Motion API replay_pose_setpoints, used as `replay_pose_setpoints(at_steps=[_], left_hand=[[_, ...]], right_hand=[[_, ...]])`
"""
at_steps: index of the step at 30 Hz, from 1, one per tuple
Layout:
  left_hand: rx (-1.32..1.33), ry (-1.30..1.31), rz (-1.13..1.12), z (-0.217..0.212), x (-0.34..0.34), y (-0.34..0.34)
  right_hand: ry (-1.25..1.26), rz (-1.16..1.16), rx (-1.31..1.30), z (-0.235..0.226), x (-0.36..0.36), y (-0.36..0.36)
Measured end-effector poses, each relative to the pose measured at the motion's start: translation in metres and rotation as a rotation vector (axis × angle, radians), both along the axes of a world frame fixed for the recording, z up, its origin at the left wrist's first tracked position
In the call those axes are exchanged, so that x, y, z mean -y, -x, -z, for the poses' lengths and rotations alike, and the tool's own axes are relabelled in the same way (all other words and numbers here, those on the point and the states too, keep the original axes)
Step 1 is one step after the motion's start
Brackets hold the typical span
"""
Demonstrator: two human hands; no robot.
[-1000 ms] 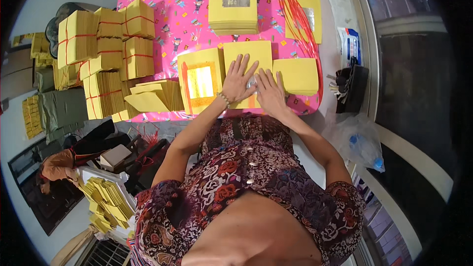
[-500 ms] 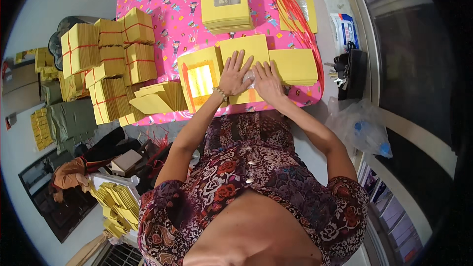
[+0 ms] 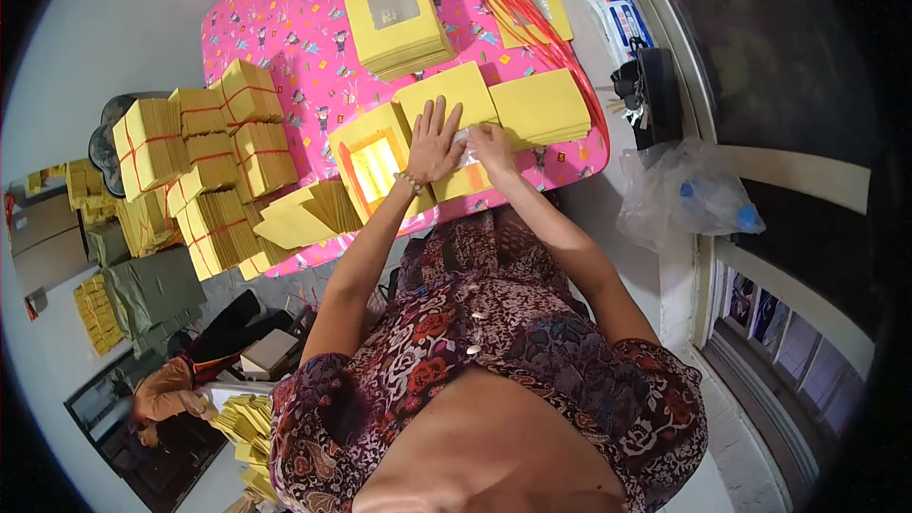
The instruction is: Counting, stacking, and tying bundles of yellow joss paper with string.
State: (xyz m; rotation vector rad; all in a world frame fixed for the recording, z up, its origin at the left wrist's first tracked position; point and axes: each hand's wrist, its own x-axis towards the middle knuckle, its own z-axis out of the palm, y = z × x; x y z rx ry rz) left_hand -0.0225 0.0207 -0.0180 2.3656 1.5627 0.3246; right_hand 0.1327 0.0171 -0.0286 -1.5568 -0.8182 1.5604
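My left hand (image 3: 435,141), a beaded bracelet at its wrist, lies flat with its fingers stretched out on the middle stack of yellow paper (image 3: 446,90). Close beside it, my right hand (image 3: 491,148) has its fingers curled in a pinch over the same stack. A small shiny, silvery patch (image 3: 463,136) shows between the two hands; whether the right fingers grip it is hidden. On the left, touching the middle stack, is a yellow paper stack with a gold foil square and orange border (image 3: 373,163). A plain yellow paper stack (image 3: 541,106) lies to the right.
A tall stack of silver-squared yellow paper (image 3: 394,14) stands farther back on the pink patterned table (image 3: 285,47). Red-tied bundles (image 3: 204,161) are piled at left. Red strands (image 3: 537,24) hang at right, near a plastic bag (image 3: 689,195). Another person (image 3: 171,389) is at lower left.
My right hand has gone from lying flat with fingers extended to curled in a pinch. The left hand stays flat on the paper. The whole view has tilted and shifted somewhat.
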Motion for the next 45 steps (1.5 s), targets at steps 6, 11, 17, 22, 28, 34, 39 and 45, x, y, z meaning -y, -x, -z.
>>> replay_pose_setpoints(at_steps=[6, 11, 17, 22, 28, 34, 39, 45], left_hand=[[0.043, -0.005, 0.033, -0.01, -0.008, 0.006], [0.107, -0.035, 0.028, -0.031, -0.009, 0.003], [0.053, -0.187, 0.106, -0.07, -0.016, -0.049], [-0.027, -0.198, 0.335, -0.059, -0.025, -0.099], [-0.028, -0.157, 0.434, -0.025, -0.028, -0.123], [-0.117, -0.063, 0.477, -0.012, -0.026, -0.128], [-0.106, -0.072, 0.466, -0.001, -0.022, -0.126], [-0.129, 0.021, 0.471, 0.002, -0.023, -0.127]], right_hand=[[-0.011, 0.09, 0.104, 0.027, -0.016, 0.017], [-0.166, 0.177, 0.168, 0.009, -0.023, 0.029], [-0.291, 0.304, -0.073, -0.05, -0.006, -0.037], [-0.206, 0.338, 0.032, -0.033, 0.004, -0.098], [-0.142, 0.315, 0.102, 0.005, 0.006, -0.124], [-0.116, 0.345, 0.088, 0.023, 0.013, -0.13], [0.04, 0.334, 0.628, 0.016, 0.031, -0.114], [0.22, 0.582, -0.353, 0.037, 0.019, -0.108]])
